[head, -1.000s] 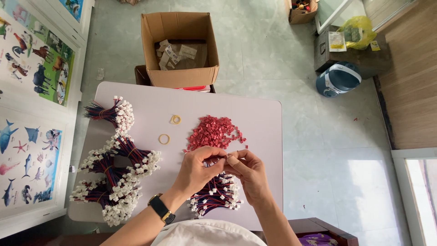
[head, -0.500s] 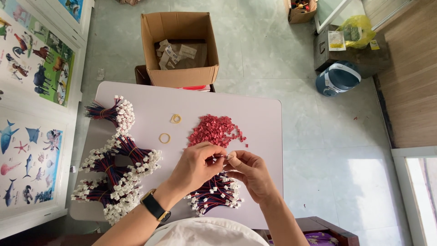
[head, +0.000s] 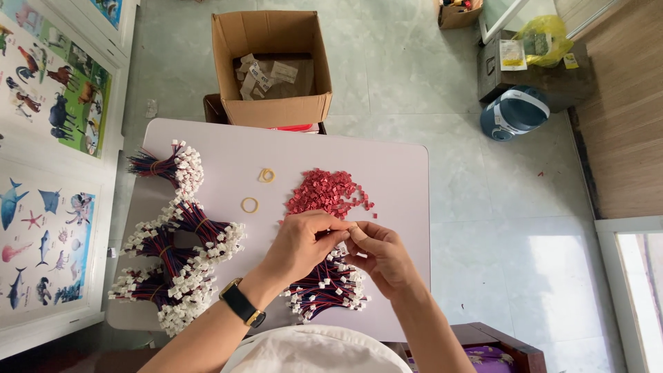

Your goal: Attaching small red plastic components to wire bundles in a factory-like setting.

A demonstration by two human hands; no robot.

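On the left of the counter (head: 387, 166) lie tied bundles of red-and-blue wires with white plugs (head: 176, 249), with two rubber bands (head: 257, 190) beside them. Right of these, the left hand (head: 300, 242) and the right hand (head: 380, 252) meet fingertip to fingertip, both pinched shut on a small part too tiny to make out. They hover between the pile of red connectors (head: 324, 193) and a loose wire bundle (head: 328, 290) just beneath them.

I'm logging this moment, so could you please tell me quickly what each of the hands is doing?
Left hand: fingers pinched shut at the right fingertips; what it grips is too small to tell.
Right hand: fingers closed likewise.
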